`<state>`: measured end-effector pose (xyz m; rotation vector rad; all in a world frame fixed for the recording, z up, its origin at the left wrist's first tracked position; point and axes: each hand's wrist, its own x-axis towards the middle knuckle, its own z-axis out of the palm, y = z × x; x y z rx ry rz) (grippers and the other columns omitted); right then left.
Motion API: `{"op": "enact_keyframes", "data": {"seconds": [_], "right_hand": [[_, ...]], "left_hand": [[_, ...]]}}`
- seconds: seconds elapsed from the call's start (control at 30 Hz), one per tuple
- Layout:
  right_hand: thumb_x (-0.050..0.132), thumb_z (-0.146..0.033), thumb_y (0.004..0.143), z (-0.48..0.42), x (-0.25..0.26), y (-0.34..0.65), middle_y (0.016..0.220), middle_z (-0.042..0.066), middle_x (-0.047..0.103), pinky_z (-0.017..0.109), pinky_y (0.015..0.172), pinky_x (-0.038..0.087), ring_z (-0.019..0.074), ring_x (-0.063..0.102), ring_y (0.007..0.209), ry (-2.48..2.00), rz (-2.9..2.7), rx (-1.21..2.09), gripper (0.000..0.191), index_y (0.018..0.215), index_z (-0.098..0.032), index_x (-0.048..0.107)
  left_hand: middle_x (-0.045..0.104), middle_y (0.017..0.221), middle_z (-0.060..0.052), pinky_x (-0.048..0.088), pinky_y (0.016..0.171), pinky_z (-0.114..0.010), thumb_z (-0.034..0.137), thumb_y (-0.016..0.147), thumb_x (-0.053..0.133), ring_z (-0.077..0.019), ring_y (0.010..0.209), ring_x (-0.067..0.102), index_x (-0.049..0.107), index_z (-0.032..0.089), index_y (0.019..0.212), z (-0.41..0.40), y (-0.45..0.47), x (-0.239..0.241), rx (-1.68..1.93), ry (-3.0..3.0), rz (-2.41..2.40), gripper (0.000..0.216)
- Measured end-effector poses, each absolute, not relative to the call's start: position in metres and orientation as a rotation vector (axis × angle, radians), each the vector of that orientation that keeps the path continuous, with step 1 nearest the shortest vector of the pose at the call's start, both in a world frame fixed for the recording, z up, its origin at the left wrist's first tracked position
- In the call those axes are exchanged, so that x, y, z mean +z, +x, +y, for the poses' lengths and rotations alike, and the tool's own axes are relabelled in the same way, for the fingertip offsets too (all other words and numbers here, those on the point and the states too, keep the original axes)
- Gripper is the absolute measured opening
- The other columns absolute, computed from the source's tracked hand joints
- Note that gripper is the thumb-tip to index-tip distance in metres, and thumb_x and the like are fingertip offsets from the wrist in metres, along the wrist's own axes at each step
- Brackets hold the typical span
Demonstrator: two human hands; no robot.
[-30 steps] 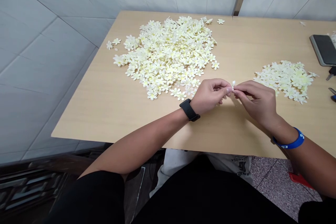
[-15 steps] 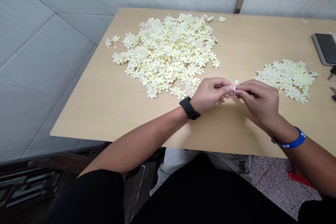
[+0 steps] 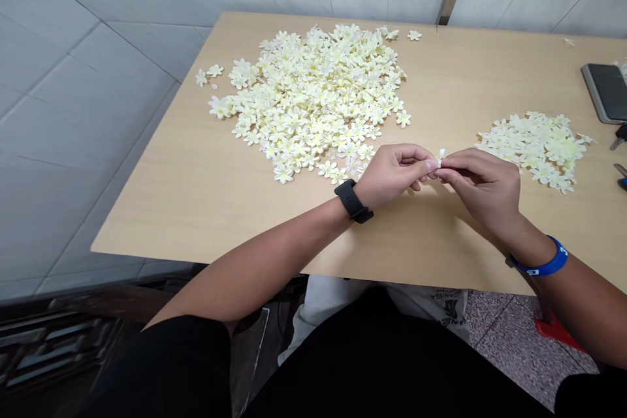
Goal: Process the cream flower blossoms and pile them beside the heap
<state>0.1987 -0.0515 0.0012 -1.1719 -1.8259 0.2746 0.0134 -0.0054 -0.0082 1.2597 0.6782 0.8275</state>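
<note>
My left hand (image 3: 392,175) and my right hand (image 3: 482,186) meet fingertip to fingertip just above the wooden table (image 3: 206,189). Both pinch one small cream fabric flower (image 3: 441,156), mostly hidden by the fingers. A black watch sits on my left wrist and a blue band on my right. A large heap of the same cream flowers (image 3: 313,101) spreads behind my left hand. A smaller heap of flowers (image 3: 536,147) lies to the right of my right hand.
A dark flat device (image 3: 607,91) lies at the table's far right edge, with small tools partly cut off below it. A tiled wall runs behind and to the left. The table's near edge is close to my lap.
Both hands stay pinched on the flower in nearly the same place. The view has shifted slightly.
</note>
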Motion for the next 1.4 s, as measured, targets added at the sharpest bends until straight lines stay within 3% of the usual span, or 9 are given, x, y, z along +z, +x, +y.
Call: {"op": "enact_keyframes", "data": {"seconds": [0.37, 0.5, 0.57, 0.7, 0.8, 0.97, 1.07, 1.4], "right_hand": [[0.067, -0.024, 0.092, -0.049, 0.003, 0.198, 0.076, 0.002, 0.073, 0.031, 0.060, 0.056, 0.0177, 0.069, 0.069, -1.239, -1.686, 0.489, 0.012, 0.081, -0.024, 0.073], [0.067, -0.021, 0.091, -0.042, 0.001, 0.209, 0.071, 0.000, 0.070, 0.030, 0.059, 0.056, 0.0160, 0.067, 0.063, -1.181, -1.575, 0.626, 0.010, 0.082, -0.023, 0.071], [0.066, -0.019, 0.091, -0.036, 0.004, 0.225, 0.069, 0.001, 0.069, 0.030, 0.057, 0.055, 0.0160, 0.066, 0.061, -1.219, -1.539, 0.546, 0.012, 0.081, -0.023, 0.071], [0.069, -0.016, 0.087, -0.020, 0.018, 0.270, 0.076, 0.009, 0.071, 0.035, 0.064, 0.051, 0.0199, 0.066, 0.070, -1.478, -1.695, -0.228, 0.011, 0.080, -0.022, 0.074], [0.077, -0.015, 0.079, -0.016, 0.023, 0.285, 0.087, 0.013, 0.072, 0.036, 0.060, 0.048, 0.0181, 0.061, 0.064, -1.515, -1.870, -0.477, 0.008, 0.085, -0.021, 0.076], [0.069, -0.019, 0.091, -0.033, 0.016, 0.239, 0.086, 0.006, 0.075, 0.033, 0.065, 0.055, 0.0190, 0.069, 0.073, -1.195, -2.049, -0.096, 0.006, 0.092, -0.023, 0.073], [0.068, -0.021, 0.093, -0.042, 0.012, 0.212, 0.093, 0.005, 0.078, 0.034, 0.068, 0.058, 0.0206, 0.073, 0.079, -1.099, -2.119, -0.043, 0.009, 0.098, -0.026, 0.075], [0.071, -0.025, 0.092, -0.048, 0.013, 0.204, 0.084, 0.003, 0.079, 0.037, 0.065, 0.060, 0.0222, 0.074, 0.074, -1.111, -1.980, 0.104, 0.011, 0.087, -0.030, 0.078]], "left_hand": [[0.068, 0.072, -0.002, 0.052, 0.055, -0.018, 0.015, 0.085, 0.067, -0.0047, 0.056, 0.057, 0.066, 0.011, 0.077, -0.007, 0.016, 0.000, 0.845, 1.235, 0.807, 0.009], [0.066, 0.068, -0.001, 0.048, 0.052, -0.017, 0.009, 0.084, 0.063, -0.0041, 0.054, 0.055, 0.064, 0.011, 0.074, -0.005, 0.016, 0.002, 0.844, 1.206, 0.879, 0.011], [0.066, 0.069, -0.001, 0.048, 0.052, -0.017, 0.009, 0.084, 0.063, -0.0039, 0.054, 0.055, 0.064, 0.011, 0.073, -0.003, 0.016, 0.002, 0.849, 1.200, 0.887, 0.011], [0.069, 0.072, -0.002, 0.049, 0.053, -0.017, 0.012, 0.085, 0.065, -0.0043, 0.054, 0.056, 0.064, 0.012, 0.075, -0.001, 0.015, 0.000, 0.875, 1.190, 0.889, 0.011], [0.070, 0.074, -0.003, 0.049, 0.052, -0.018, 0.014, 0.086, 0.065, -0.0044, 0.054, 0.056, 0.063, 0.012, 0.075, -0.001, 0.016, -0.003, 0.903, 1.203, 0.893, 0.011], [0.069, 0.074, -0.003, 0.050, 0.054, -0.018, 0.021, 0.087, 0.067, -0.0052, 0.056, 0.057, 0.064, 0.012, 0.078, -0.004, 0.017, -0.007, 0.917, 1.250, 0.856, 0.013], [0.068, 0.074, -0.003, 0.050, 0.058, -0.019, 0.027, 0.088, 0.068, -0.0062, 0.060, 0.058, 0.067, 0.012, 0.082, -0.007, 0.017, -0.008, 0.941, 1.319, 0.778, 0.016], [0.068, 0.076, -0.003, 0.051, 0.062, -0.021, 0.044, 0.087, 0.073, -0.0077, 0.064, 0.059, 0.070, 0.013, 0.085, -0.010, 0.017, -0.011, 0.954, 1.351, 0.660, 0.031]]}}
